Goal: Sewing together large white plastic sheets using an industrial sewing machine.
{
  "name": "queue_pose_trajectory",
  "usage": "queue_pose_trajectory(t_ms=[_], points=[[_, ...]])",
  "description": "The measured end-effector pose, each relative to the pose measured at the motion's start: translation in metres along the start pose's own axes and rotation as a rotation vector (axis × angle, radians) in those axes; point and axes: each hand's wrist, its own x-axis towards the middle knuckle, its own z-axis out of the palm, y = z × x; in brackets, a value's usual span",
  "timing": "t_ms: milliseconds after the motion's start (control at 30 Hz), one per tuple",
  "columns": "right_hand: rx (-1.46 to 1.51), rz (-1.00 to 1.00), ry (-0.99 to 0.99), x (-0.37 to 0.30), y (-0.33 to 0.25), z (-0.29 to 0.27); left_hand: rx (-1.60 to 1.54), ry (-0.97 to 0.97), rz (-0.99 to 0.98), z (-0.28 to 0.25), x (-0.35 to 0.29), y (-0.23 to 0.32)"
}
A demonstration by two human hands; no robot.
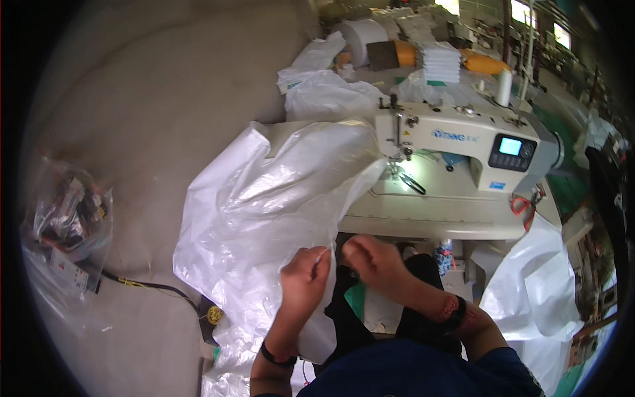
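1. From where I'm standing, the white plastic sheet is lying just left of the sewing machine, its long axis running from beside the needle end down toward the seated person's lap.
2. One folded corner is pointing away from the person; the broad left side is bulging out leftward, and the surface is creasing all over.
3. The left hand is clenching the sheet's right edge between closed fingers.
4. The right hand is hovering just beside it, fingers curling inward; it is blurring, and I cannot tell whether it is gripping anything.
5. The machine's head is standing close against the sheet's upper right side, blocking the way rightward there.
6. Black snips are lying on the tabletop near the needle; red-handled scissors are resting at its right end.
7. Behind the machine, a white thread cone is standing upright, with a white stack farther back.
8. At far left, a clear plastic bag is holding a jumble of dark and reddish pieces.
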Motion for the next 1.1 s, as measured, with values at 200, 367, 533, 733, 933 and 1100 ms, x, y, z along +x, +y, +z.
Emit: queue_pose_trajectory(t_ms=[200,367,533,733,933,1100], points=[[0.377,0.307,0.007,-0.019,0.048,-0.007,-0.165,-0.242,-0.098,0.037,-0.018,0.031],[0.833,0.590,0.140,-0.028,0.080,-0.021,-0.163,-0.456,0.102,0.057,-0.035,0.026],[0.875,0.625,0.219,-0.044,0.093,-0.030,0.113,-0.543,0.417,0.070,-0.031,0.033],[0.799,0.771,0.235,-0.073,0.091,-0.041,0.080,-0.466,0.353,0.082,-0.034,0.021],[0.806,0.539,0.193,-0.083,0.094,-0.039,0.033,-0.431,0.257,0.093,-0.031,0.023],[0.800,0.545,0.216,-0.086,0.094,-0.037,0.013,-0.466,0.255,0.108,-0.020,0.021]])
